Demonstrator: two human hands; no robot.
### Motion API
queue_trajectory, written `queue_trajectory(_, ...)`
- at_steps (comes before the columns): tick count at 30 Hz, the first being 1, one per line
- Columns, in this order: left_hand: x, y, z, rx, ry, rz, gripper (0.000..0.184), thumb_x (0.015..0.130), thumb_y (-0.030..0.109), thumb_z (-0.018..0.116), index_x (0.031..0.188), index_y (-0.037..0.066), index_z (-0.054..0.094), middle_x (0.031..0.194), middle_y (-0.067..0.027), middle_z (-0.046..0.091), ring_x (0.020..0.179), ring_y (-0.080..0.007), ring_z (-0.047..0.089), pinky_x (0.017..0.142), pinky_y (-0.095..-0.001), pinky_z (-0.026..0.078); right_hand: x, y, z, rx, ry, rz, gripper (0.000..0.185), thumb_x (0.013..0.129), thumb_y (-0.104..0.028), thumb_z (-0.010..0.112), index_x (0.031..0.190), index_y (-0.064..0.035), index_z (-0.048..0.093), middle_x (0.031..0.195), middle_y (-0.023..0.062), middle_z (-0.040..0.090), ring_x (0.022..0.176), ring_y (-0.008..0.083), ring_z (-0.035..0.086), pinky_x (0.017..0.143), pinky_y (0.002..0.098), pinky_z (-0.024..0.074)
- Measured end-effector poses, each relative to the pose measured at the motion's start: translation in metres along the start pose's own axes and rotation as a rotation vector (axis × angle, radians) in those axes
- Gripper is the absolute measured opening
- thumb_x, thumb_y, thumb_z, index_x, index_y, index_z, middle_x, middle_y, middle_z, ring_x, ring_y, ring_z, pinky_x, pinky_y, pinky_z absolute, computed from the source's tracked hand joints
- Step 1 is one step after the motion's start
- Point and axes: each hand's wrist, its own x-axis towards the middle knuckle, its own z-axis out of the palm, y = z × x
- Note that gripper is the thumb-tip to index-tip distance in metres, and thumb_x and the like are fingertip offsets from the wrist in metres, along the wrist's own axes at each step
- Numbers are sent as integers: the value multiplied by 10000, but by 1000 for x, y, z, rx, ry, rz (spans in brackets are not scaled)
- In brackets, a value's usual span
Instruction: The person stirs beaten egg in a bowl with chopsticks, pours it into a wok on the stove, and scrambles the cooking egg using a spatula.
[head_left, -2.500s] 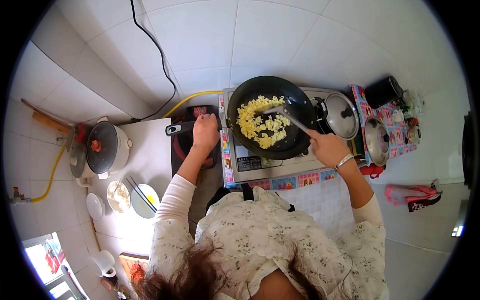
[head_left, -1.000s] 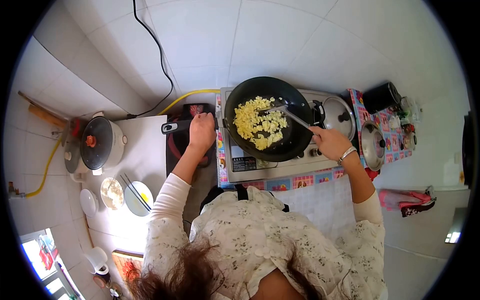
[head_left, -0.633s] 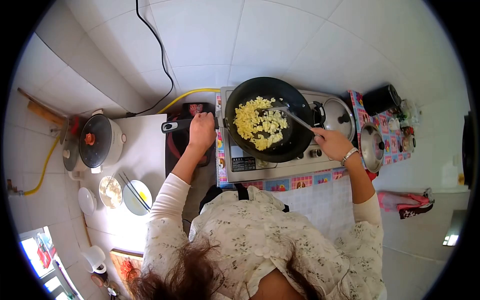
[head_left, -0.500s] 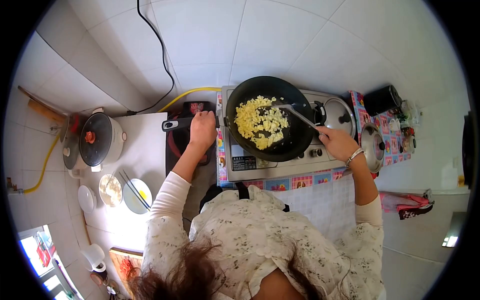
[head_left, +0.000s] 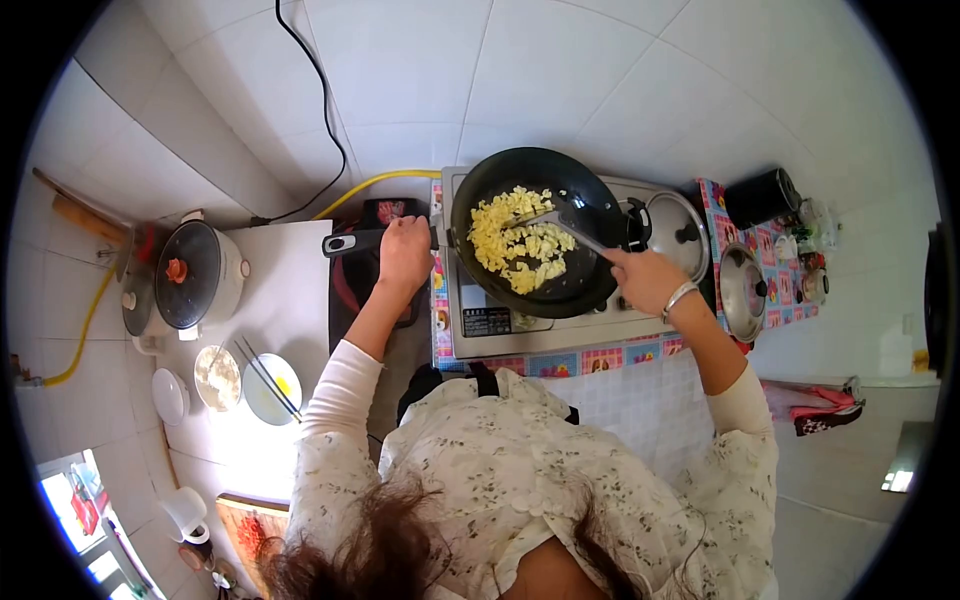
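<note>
A black wok point(head_left: 597, 215) rests on the left part of the gas stove point(head_left: 560, 334), holding small yellow pieces of scrambled egg point(head_left: 490, 235). My left hand point(head_left: 406, 252) is closed around the wok's black handle point(head_left: 362, 242). Closed on the grey handle of a spatula point(head_left: 580, 236), my right hand point(head_left: 648, 280) is over the wok's right rim. The spatula's blade lies in among the egg pieces, its tip partly hidden by them.
Left of the stove, a white counter point(head_left: 285, 290) bears an electric pot point(head_left: 190, 275), a bowl with chopsticks point(head_left: 270, 400) and a bowl of pale food point(head_left: 218, 378). A lidded pan point(head_left: 676, 235) and a loose lid point(head_left: 741, 290) are at the right.
My right hand has moved left and slightly down, pushing the spatula's blade further left into the egg. My left hand stays on the wok's handle.
</note>
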Motion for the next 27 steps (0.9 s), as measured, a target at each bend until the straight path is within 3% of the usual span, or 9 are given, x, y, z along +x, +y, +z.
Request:
queue_trajectory(6,0,-2,3,-42,15,3,168,598,0,584,749,46,525,774,-125,564,821,-274,561,773,-342,426,5,1,-8,17,10,-41,328,870,-217,445,1158,-127,576,850,188,649,816,366,619,769,466,481)
queue_trajectory(10,0,1,-9,7,-50,10,168,623,51,630,775,54,558,784,-94,572,844,-237,563,794,-324,422,4,12,-13,-7,16,-92,323,868,-210,464,1167,-139,565,838,188,639,793,378,603,740,471,466)
queue_trajectory(23,2,-1,-5,35,-49,5,173,632,64,634,787,46,559,794,-100,574,848,-245,565,803,-322,422,4,1,-3,-38,14,4,324,880,-218,444,1169,-135,562,868,193,650,810,374,621,768,469,483)
queue_trajectory(27,1,-1,-1,34,-58,9,174,628,62,631,784,48,557,790,-99,573,846,-245,564,796,-326,424,8,9,-4,-11,63,-19,311,885,-211,449,1159,-123,568,807,191,639,784,381,602,741,460,474)
